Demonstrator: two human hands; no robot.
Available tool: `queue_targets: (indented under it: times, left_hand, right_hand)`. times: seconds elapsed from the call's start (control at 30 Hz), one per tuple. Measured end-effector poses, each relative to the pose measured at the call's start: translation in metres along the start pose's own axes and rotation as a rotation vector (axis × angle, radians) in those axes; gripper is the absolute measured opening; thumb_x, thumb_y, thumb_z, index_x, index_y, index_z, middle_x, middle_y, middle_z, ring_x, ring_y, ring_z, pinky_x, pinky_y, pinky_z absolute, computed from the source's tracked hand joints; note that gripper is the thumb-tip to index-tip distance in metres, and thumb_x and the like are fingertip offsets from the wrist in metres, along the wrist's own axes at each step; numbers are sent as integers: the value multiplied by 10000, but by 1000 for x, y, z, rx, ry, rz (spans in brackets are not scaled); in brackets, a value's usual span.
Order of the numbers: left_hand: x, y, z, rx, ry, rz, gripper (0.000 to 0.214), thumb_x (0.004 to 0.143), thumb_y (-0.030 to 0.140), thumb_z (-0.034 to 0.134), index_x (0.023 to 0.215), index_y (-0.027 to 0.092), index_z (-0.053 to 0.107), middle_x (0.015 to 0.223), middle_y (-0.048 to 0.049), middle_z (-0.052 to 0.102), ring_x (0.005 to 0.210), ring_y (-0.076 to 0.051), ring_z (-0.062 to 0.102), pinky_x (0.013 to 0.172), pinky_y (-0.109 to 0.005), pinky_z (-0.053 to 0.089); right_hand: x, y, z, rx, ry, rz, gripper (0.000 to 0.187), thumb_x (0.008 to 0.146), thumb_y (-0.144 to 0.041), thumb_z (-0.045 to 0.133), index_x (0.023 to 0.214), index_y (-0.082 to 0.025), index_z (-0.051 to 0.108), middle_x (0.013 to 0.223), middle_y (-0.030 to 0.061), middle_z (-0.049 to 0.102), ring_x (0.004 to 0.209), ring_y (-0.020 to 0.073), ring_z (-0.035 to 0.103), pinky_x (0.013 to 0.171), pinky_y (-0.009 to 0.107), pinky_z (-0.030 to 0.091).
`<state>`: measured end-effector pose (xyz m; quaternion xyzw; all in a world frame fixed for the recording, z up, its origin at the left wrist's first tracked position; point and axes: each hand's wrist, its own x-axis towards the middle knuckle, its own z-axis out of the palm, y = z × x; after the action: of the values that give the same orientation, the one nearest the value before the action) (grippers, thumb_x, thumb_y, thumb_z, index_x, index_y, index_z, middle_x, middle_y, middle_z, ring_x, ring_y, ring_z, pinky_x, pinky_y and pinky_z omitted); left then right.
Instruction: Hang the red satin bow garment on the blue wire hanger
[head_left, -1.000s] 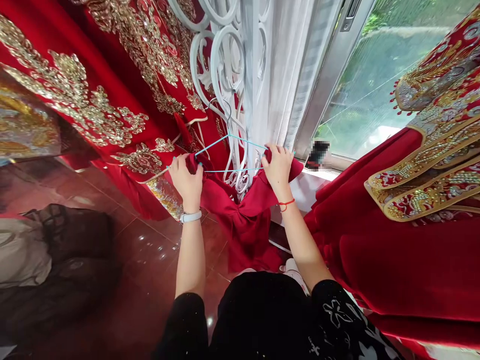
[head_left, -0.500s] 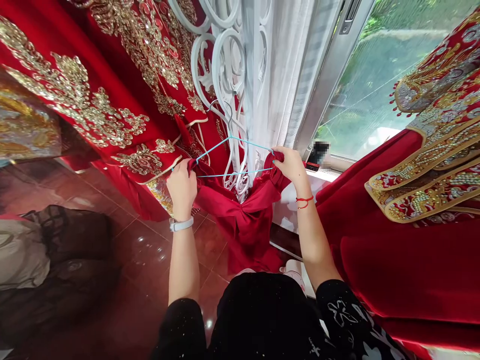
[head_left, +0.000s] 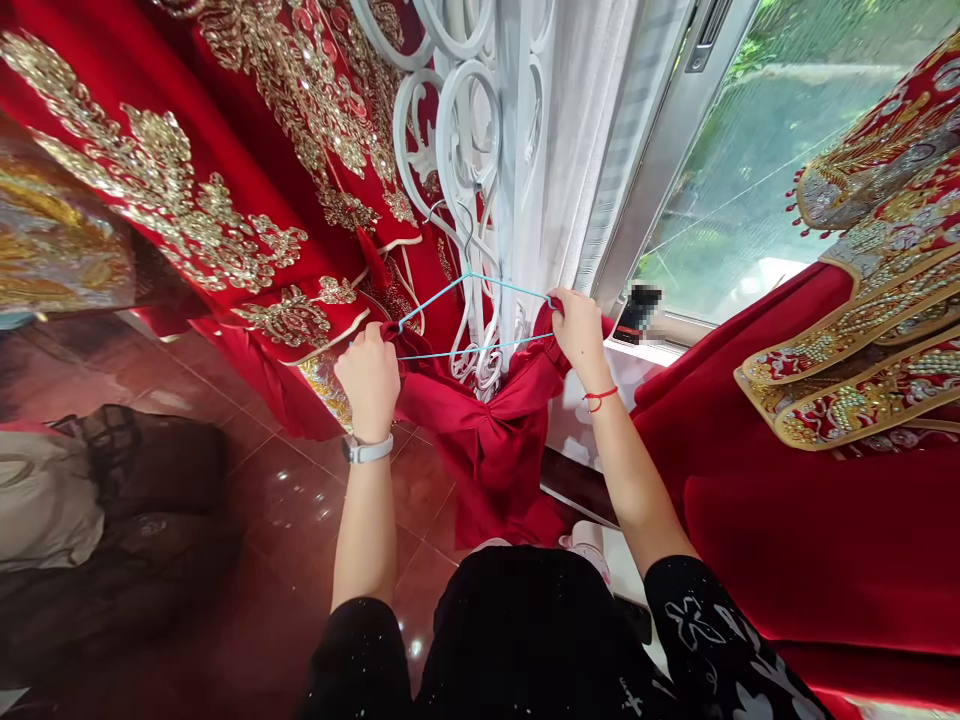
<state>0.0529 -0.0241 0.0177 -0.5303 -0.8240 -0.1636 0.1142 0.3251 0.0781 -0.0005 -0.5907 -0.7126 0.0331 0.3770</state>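
A thin light-blue wire hanger (head_left: 480, 318) hangs by its hook on a white ornate metal rack (head_left: 465, 170). A plain red satin garment (head_left: 495, 440) with a gathered bow droops from the hanger's two ends. My left hand (head_left: 369, 376), with a white watch at the wrist, is closed on the red fabric at the hanger's left end. My right hand (head_left: 579, 326), with a red string bracelet, is closed on the fabric at the hanger's right end.
Red gowns with gold embroidery (head_left: 225, 200) hang at left; another embroidered red gown (head_left: 840, 400) fills the right. White curtain (head_left: 570, 140) and a window (head_left: 757, 160) lie ahead. Dark and pale bags (head_left: 97, 500) sit on the red tiled floor (head_left: 300, 520).
Both hands shifted slightly outward and up along the hanger ends, pulling the red fabric onto them. The garment's bow hangs a little straighter.
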Motion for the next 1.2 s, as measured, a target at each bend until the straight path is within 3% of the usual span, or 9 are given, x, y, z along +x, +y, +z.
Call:
queue_targets:
  times: [0.2, 0.33, 0.47, 0.7, 0.97, 1.2]
  left_hand:
    - [0, -2, 1, -31, 6, 3, 451, 993, 191, 345, 1349, 131, 614, 1128, -232, 733, 1024, -355, 727, 879, -434, 531]
    - [-1, 0, 1, -45, 10, -19, 444, 991, 205, 359, 1340, 128, 623, 1150, -232, 728, 1024, -352, 725, 893, -439, 531]
    - [-4, 1, -1, -67, 25, -14, 430, 979, 193, 379, 1314, 127, 640, 1127, -225, 736, 1003, -334, 731, 887, -422, 532]
    - [-7, -6, -3, -70, 54, 1, 404, 971, 198, 419, 1287, 146, 666, 1056, -205, 759, 939, -329, 740, 798, -381, 531]
    - [-8, -10, -3, -120, 77, -13, 395, 966, 207, 434, 1266, 178, 689, 1074, -185, 767, 960, -322, 736, 810, -381, 523]
    - [-10, -10, -4, -148, 70, -8, 397, 960, 197, 435, 1261, 174, 693, 1109, -182, 767, 978, -324, 734, 825, -389, 516]
  right_hand:
    - [7, 17, -14, 146, -96, -117, 442, 718, -33, 567, 1064, -216, 774, 1090, 66, 795, 1063, 296, 716, 1057, 469, 538]
    - [4, 17, -14, 152, -84, -102, 361, 756, -104, 636, 1073, -210, 771, 1114, 85, 790, 1062, 307, 717, 1041, 494, 547]
    - [-2, 8, -10, 65, -26, -83, 405, 784, -44, 548, 1089, -204, 761, 1098, 99, 784, 1048, 297, 714, 1023, 479, 550]
    - [3, 11, -13, 3, -113, -139, 477, 784, 7, 472, 1128, -171, 751, 1138, 127, 783, 1093, 311, 712, 1018, 471, 553]
    - [9, 25, -23, 165, -176, -170, 499, 741, 15, 473, 1065, -222, 769, 1125, 55, 797, 1101, 270, 723, 1105, 470, 502]
    - [12, 24, -32, 198, -187, -168, 501, 717, -3, 453, 1022, -208, 795, 1083, 55, 807, 1044, 254, 728, 1053, 436, 530]
